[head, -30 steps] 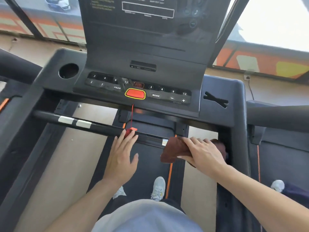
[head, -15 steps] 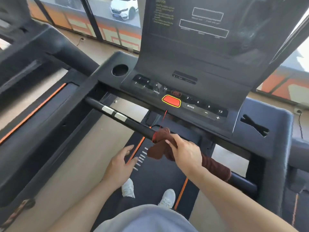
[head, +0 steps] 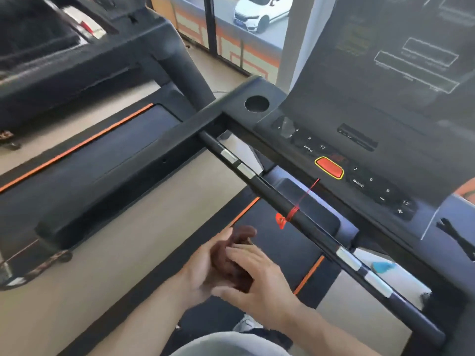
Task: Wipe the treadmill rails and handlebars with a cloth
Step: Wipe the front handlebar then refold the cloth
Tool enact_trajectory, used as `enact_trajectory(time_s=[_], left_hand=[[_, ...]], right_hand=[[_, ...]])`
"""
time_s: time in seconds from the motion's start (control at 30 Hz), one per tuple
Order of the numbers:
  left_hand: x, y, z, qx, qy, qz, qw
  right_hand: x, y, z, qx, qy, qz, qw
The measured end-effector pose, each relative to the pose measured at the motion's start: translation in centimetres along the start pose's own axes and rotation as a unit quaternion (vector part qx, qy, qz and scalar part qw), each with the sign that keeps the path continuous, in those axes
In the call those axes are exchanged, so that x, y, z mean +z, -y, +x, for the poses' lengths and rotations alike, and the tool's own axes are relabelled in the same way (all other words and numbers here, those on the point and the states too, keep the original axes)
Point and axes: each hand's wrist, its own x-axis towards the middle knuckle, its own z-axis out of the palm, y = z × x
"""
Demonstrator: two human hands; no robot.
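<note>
cloth has come off the handlebar; i now grasp it between left hand and right hand, likely regrouping for the next rail.

Most of the brown cloth lay hidden between the left hand and right hand, both smeared by motion, so the grip could not be read. Beyond the cloth, the console ran off the top edge, its screen lettering too blurred to read.

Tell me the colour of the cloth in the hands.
Dark brown cloth, seen in the head view.
</note>
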Motion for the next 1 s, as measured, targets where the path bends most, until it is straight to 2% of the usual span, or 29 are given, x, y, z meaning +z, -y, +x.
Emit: enact_trajectory(time_s=[0.03,0.1,0.17,0.2,0.3,0.37,0.47,0.57,0.7,0.87,1.0], left_hand=[[-1.3,-0.2,-0.6,0.019,-0.009,-0.018,1.000],[-4.5,-0.2,-2.4,0.053,-0.029,-0.021,0.998],[-6.7,-0.3,-4.0,0.072,-0.056,-0.007,0.996],[-8.1,-0.4,-5.1,0.085,-0.070,0.004,0.994],[-11.9,-0.9,-8.4,0.106,-0.099,0.021,0.989],[-14.0,-1.4,-10.7,0.119,-0.077,0.033,0.989],[-16.7,-1.9,-13.7,0.134,-0.065,0.070,0.986],[-19.2,-2.4,-15.8,0.177,-0.163,0.153,0.958],[-21.5,-3.5,-17.3,0.251,-0.260,0.222,0.906],[-22.6,-5.1,-17.4,0.311,-0.285,0.248,0.872],[-23.1,-5.8,-16.6,0.315,-0.309,0.261,0.859]], right_hand=[[0.3,0.7,0.3,0.023,0.020,0.064,0.997],[1.6,2.3,1.0,0.116,-0.014,0.175,0.978],[2.6,2.9,1.8,0.210,-0.082,0.192,0.955],[3.6,3.4,2.4,0.242,-0.069,0.178,0.951],[6.9,4.2,3.7,0.299,0.095,0.168,0.934],[9.5,4.9,4.5,0.292,0.177,0.149,0.928],[12.5,7.9,5.9,0.276,0.237,0.122,0.923],[14.8,11.0,7.4,0.232,0.275,0.091,0.928],[17.2,12.4,8.8,0.212,0.211,0.012,0.954],[17.6,13.6,11.1,0.192,0.096,0.009,0.977],[17.5,13.5,13.3,0.194,0.103,0.050,0.974]])
